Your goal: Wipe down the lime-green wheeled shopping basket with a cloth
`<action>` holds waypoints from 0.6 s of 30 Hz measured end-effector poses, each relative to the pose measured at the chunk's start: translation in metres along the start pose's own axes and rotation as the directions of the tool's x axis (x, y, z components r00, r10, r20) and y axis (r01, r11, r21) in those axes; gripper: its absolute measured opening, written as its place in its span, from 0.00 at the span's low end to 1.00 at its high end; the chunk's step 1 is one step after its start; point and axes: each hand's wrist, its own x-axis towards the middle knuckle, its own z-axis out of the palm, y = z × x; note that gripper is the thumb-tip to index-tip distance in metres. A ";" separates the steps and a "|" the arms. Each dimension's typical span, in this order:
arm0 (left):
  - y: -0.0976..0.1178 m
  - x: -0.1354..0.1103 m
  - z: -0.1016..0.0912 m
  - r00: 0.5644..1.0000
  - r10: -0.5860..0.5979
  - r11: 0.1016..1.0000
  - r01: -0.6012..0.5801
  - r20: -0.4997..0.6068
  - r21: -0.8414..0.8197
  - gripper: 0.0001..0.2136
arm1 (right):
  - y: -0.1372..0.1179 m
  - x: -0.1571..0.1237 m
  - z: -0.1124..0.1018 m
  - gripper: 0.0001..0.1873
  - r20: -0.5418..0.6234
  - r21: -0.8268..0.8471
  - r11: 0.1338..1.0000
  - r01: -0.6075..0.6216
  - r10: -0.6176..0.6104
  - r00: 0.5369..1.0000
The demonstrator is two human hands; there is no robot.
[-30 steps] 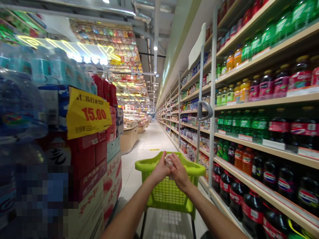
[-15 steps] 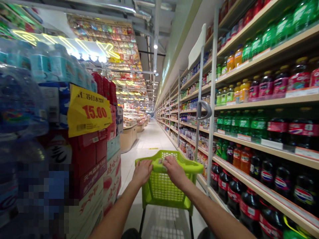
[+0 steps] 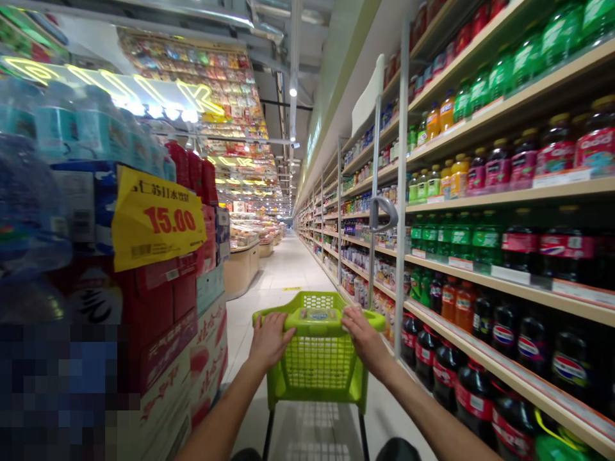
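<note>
Cart (image 3: 316, 392): green, in aisle (image 3: 283, 267) btwn. drink shelves (image 3: 480, 200) (R) & stacked boxes (image 3: 161, 310) (L).
Bar (image 3: 314, 326): across cart's near top edge; step in hand looks like settling grip on it; next move prob. calls for firm, even 2-hand hold, cart kept off both sides.
L hand (image 3: 271, 337): clamped on bar's L end, fingers over top, thumb pointing inward.
R hand (image 3: 364, 333): fingers over bar's R end; can't tell how tight.
Plate (image 3: 317, 314): on bar, btwn. hands, touching neither; print unreadable.
</note>
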 end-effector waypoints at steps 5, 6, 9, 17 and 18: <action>-0.001 -0.001 0.001 1.000 0.002 1.000 -0.001 -0.030 0.007 0.17 | 0.054 0.005 -0.036 0.16 0.002 -0.070 0.956 -0.284 0.285 0.959; -0.001 -0.001 0.003 0.999 -0.002 1.000 0.002 -0.044 0.014 0.17 | 0.058 0.004 -0.039 0.16 -0.003 -0.078 0.949 -0.304 0.305 0.952; -0.001 -0.001 0.006 0.997 -0.004 0.999 0.007 -0.079 0.035 0.17 | 0.039 0.000 -0.028 0.17 -0.015 -0.048 0.972 -0.232 0.232 0.973; -0.001 -0.002 0.003 0.999 0.004 0.999 -0.001 -0.053 0.050 0.18 | 0.000 0.008 -0.002 0.19 0.003 -0.042 0.990 -0.132 0.132 0.991; 0.001 -0.003 0.003 0.999 0.000 0.999 0.003 -0.055 0.052 0.18 | 0.008 0.009 -0.008 0.18 -0.002 -0.064 0.978 -0.196 0.197 0.980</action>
